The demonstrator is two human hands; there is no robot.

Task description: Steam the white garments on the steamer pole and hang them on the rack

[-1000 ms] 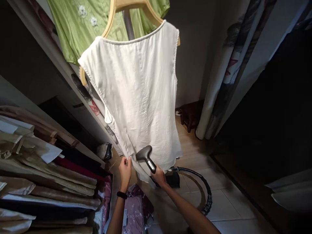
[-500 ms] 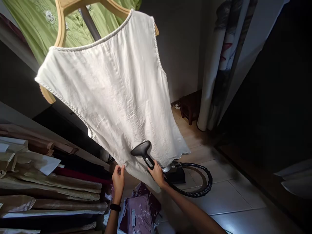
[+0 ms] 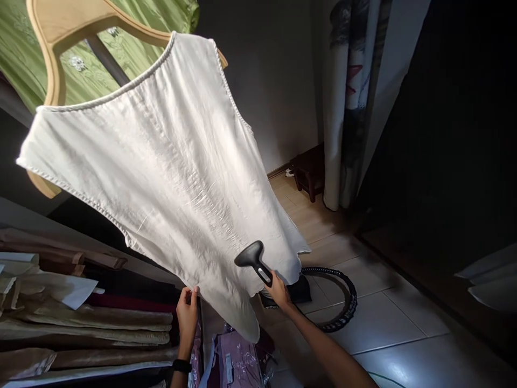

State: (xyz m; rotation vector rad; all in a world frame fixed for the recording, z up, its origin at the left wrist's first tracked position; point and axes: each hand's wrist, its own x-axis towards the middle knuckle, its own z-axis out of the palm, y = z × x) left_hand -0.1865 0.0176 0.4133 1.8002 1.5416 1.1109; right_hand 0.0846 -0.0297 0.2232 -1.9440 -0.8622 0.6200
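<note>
A white sleeveless blouse (image 3: 173,178) hangs from a wooden hanger (image 3: 55,64), lightly creased down its middle. My left hand (image 3: 187,312), with a dark band on the wrist, pinches the blouse's left side edge near the bottom. In my right hand (image 3: 279,291) is the handle of a black garment steamer head (image 3: 251,256), which lies against the lower part of the cloth. The underside of the steamer head is turned to the fabric and hidden. A black ribbed hose (image 3: 350,302) loops on the floor behind my right hand.
A green garment (image 3: 153,70) hangs behind the hanger. Folded clothes (image 3: 92,318) are stacked at the lower left. Plastic-wrapped garments (image 3: 242,361) lie below my hands. Rolled material (image 3: 335,118) and a small dark wooden stool (image 3: 309,172) stand at the back, beyond the tiled floor (image 3: 388,312).
The steamer head has moved rightward across the lower blouse with my right hand. My left hand keeps its pinch on the edge. The view has shifted, and the blouse appears further left and lower.
</note>
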